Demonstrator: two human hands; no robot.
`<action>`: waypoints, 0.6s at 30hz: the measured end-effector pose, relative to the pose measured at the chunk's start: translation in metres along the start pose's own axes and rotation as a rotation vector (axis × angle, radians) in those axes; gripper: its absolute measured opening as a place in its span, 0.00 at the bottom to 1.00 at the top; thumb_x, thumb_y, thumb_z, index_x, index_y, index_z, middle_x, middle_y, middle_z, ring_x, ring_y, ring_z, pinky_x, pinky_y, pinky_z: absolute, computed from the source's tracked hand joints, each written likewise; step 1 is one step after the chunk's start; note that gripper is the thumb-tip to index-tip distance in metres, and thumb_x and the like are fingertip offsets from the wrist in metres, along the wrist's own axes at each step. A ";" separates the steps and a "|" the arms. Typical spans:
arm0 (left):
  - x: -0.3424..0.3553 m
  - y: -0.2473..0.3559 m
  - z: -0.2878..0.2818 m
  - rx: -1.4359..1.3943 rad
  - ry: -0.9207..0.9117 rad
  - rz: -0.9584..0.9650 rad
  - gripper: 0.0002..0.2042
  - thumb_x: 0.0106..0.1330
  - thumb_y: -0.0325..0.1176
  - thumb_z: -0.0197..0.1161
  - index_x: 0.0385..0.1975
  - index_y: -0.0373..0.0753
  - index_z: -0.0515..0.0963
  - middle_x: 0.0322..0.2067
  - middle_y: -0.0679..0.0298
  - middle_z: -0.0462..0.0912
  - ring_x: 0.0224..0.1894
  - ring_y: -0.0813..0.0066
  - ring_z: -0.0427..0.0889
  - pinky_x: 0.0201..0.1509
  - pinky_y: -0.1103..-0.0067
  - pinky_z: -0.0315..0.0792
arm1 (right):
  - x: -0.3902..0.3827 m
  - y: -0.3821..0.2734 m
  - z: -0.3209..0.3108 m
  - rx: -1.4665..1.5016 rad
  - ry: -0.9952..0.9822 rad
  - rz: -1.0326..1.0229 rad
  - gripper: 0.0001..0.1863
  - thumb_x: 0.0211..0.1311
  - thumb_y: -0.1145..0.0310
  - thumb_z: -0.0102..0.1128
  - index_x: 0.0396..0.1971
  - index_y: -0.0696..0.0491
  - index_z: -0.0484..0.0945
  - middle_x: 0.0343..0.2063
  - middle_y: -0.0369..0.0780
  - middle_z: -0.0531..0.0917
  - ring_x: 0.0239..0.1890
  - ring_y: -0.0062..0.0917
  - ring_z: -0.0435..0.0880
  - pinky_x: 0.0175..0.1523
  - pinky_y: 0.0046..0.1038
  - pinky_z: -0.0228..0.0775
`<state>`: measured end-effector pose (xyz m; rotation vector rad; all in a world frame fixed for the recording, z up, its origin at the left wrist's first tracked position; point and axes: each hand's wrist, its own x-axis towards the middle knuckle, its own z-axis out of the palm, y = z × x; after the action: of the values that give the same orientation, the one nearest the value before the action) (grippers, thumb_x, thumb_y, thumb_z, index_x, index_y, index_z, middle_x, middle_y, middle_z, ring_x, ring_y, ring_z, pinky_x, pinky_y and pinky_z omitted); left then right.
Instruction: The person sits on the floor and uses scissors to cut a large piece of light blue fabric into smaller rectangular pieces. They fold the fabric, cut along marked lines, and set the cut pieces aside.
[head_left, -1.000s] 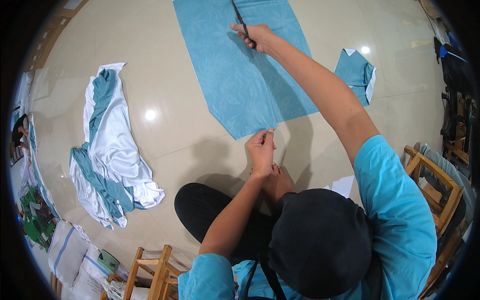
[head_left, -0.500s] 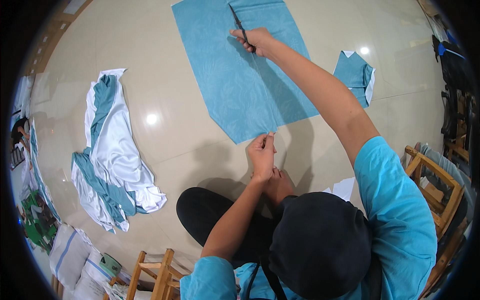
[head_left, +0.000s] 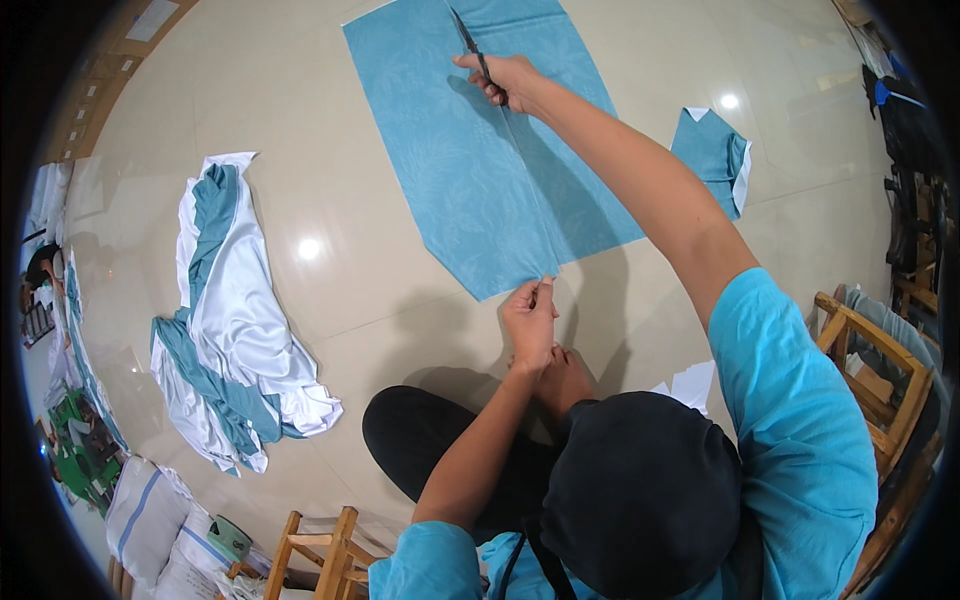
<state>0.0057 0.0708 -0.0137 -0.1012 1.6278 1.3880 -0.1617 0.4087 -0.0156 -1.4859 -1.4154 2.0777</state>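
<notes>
A large pale-blue patterned fabric (head_left: 450, 190) lies spread on the floor, its far end beyond the picture. My right hand (head_left: 497, 82) reaches far over it, closed round the handles of black scissors (head_left: 468, 38) whose blades point away from me. From this hand a long straight line runs down the fabric to the near edge; whether it is a cut or a crease I cannot tell. My left hand (head_left: 530, 318) pinches that near edge by the end of the line, just beyond my bare foot (head_left: 567, 378).
White and teal cloth (head_left: 235, 300) lies heaped at the left. To the right are a small teal piece (head_left: 712, 150) and white scraps (head_left: 690, 387). Wooden stools (head_left: 315, 555) (head_left: 880, 375) stand at the near left and right. White sacks (head_left: 150, 515) fill the lower left corner.
The whole view has shifted slightly. My right hand with the scissors sits a little farther along the fabric, away from me. My left hand keeps its pinch on the near edge.
</notes>
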 end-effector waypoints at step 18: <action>0.001 -0.002 -0.001 0.004 -0.004 0.014 0.15 0.80 0.34 0.66 0.27 0.34 0.82 0.19 0.74 0.73 0.21 0.90 0.67 0.27 0.83 0.60 | 0.021 -0.003 0.005 -0.044 0.022 0.019 0.20 0.61 0.58 0.85 0.27 0.55 0.82 0.23 0.36 0.81 0.23 0.17 0.73 0.26 0.23 0.65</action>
<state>0.0059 0.0699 -0.0160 -0.0856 1.6307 1.3947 -0.1766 0.4212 -0.0260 -1.5404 -1.4527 2.0473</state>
